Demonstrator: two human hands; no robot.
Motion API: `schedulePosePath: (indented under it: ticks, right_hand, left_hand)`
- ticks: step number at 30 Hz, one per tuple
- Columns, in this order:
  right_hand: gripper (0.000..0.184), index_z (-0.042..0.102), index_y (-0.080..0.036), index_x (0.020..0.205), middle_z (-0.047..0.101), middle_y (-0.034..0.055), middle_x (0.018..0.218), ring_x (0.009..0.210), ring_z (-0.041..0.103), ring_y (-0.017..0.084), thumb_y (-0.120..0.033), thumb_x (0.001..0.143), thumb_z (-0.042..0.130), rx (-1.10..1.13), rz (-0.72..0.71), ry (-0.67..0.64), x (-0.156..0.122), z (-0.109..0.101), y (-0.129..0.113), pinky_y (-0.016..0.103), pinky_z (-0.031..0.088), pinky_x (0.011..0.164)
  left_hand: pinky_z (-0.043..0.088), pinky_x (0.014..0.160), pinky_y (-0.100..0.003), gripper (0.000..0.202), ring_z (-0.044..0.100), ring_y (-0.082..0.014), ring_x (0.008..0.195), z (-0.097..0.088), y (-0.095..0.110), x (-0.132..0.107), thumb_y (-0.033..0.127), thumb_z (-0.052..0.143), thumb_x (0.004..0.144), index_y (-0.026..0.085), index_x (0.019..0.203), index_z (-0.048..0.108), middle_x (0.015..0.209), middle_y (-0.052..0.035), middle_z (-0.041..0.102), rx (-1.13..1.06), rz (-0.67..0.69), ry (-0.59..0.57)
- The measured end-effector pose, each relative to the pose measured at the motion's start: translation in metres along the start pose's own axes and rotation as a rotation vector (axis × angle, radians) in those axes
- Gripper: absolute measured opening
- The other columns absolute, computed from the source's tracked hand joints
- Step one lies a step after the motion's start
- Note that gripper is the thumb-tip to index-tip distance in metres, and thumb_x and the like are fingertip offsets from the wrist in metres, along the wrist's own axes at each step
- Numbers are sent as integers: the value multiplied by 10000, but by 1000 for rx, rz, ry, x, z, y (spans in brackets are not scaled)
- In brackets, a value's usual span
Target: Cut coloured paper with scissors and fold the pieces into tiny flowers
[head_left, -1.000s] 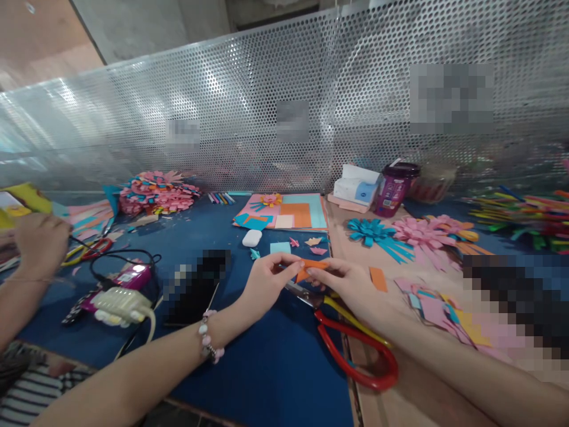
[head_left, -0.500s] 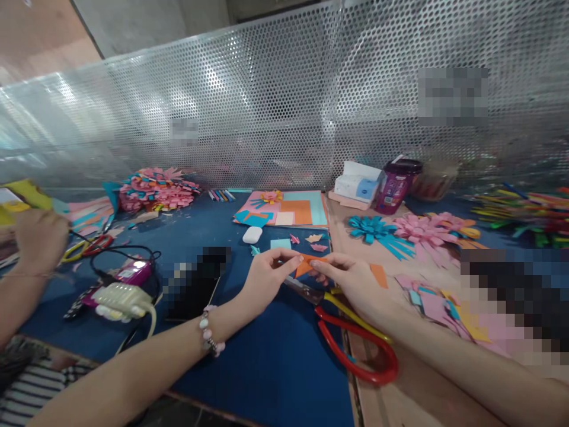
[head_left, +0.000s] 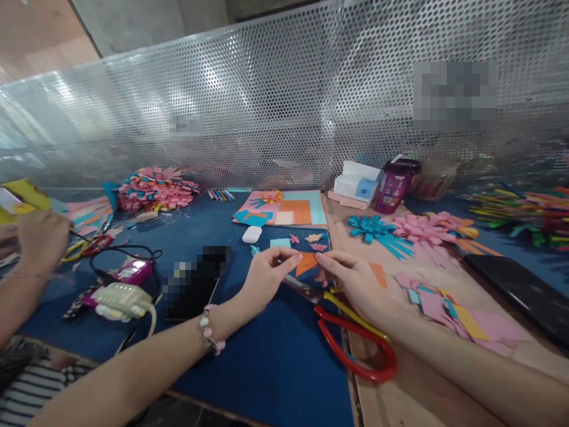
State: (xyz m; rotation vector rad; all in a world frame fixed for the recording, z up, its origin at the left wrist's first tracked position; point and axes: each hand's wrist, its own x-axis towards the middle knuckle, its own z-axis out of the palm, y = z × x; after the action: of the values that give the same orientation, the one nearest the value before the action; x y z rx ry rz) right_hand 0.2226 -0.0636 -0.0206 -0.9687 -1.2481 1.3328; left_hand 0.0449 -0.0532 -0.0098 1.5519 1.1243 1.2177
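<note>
A small folded piece of orange paper (head_left: 306, 263) is held between my two hands above the blue tabletop. My left hand (head_left: 267, 274) pinches its left edge with thumb and fingertips. On the other side, my right hand (head_left: 349, 277) grips its right corner in a pinch. Red-and-yellow-handled scissors (head_left: 355, 350) lie beneath, their blades pointing left under the paper. Just beyond my fingers are a light blue paper square (head_left: 280, 244) and small folded paper pieces (head_left: 313, 238) in pink and peach. Another orange scrap (head_left: 379, 275) shows behind my right hand.
A co-worker's hand (head_left: 42, 237) is at far left. Around me lie a dark phone (head_left: 200, 287), a white earbud case (head_left: 252, 235), a cable plug (head_left: 122, 300), paper sheets (head_left: 296, 212), paper flowers (head_left: 371, 229), a purple cup (head_left: 397, 185) and another phone (head_left: 518, 290).
The orange paper now shows a wider face between my fingers. My right fingertips have shifted slightly on its corner. Both arms stay nearly in place.
</note>
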Motion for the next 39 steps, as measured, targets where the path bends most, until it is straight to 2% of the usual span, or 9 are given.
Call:
schedulePosePath:
  ticks: [5,10,16,21,26,31,36,39]
  right_hand:
    - [301,632,-161,709,593,0,608,568,523,108,-443,806,588,-45,-5,-1,-2,3,-5,233,396,545]
    - [337,665,-169,801,551,-27,571,464,401,69,-498,773,598,-305,34,-48,-6,7,-13,211,280,437]
    - [357,704,-163,811,564,-25,567,483,448,77,-504,743,622,-362,63,-46,-6,8,-14,216,328,473]
    - [365,726,-152,765,607,-5,594,486,434,77,-503,732,631,-369,61,-63,-4,6,-11,219,320,471]
    - [348,738,-168,770,655,11,657,516,458,88,-489,761,603,-423,3,-60,-3,5,-8,221,309,473]
    - [323,732,-176,736,669,7,653,514,506,101,-477,752,616,-411,7,-117,-4,7,-10,227,354,483]
    - [323,721,-173,690,697,33,693,598,595,142,-460,768,595,-407,9,-146,-6,9,-17,244,423,546]
    - [300,722,-177,692,686,21,659,583,588,137,-451,752,616,-411,41,-149,-6,9,-17,238,418,532]
  left_hand:
    - [439,687,-241,227,567,-129,722,-1,-1,0,381,645,748,169,814,688,808,-34,681,4,0,7]
    - [464,683,-247,225,594,-143,727,0,2,-3,366,633,762,150,806,674,801,-48,681,-27,12,-50]
    - [474,674,-242,203,605,-143,718,2,6,-7,336,612,781,148,821,676,793,-50,685,1,48,-66]
    - [473,688,-244,194,606,-145,724,1,8,-8,326,612,780,150,810,685,793,-50,690,48,72,-63]
    - [481,691,-255,200,608,-149,719,1,6,-8,337,619,773,149,801,684,794,-51,692,31,60,-55]
    - [493,677,-263,226,616,-158,703,3,6,-8,363,631,758,146,794,684,783,-56,692,-3,34,-56]
    - [507,665,-272,231,626,-166,697,4,7,-9,360,636,749,142,799,691,775,-63,696,-31,8,-63]
    - [510,652,-268,218,625,-159,683,4,8,-9,348,637,750,143,800,691,767,-59,692,-48,11,-54]
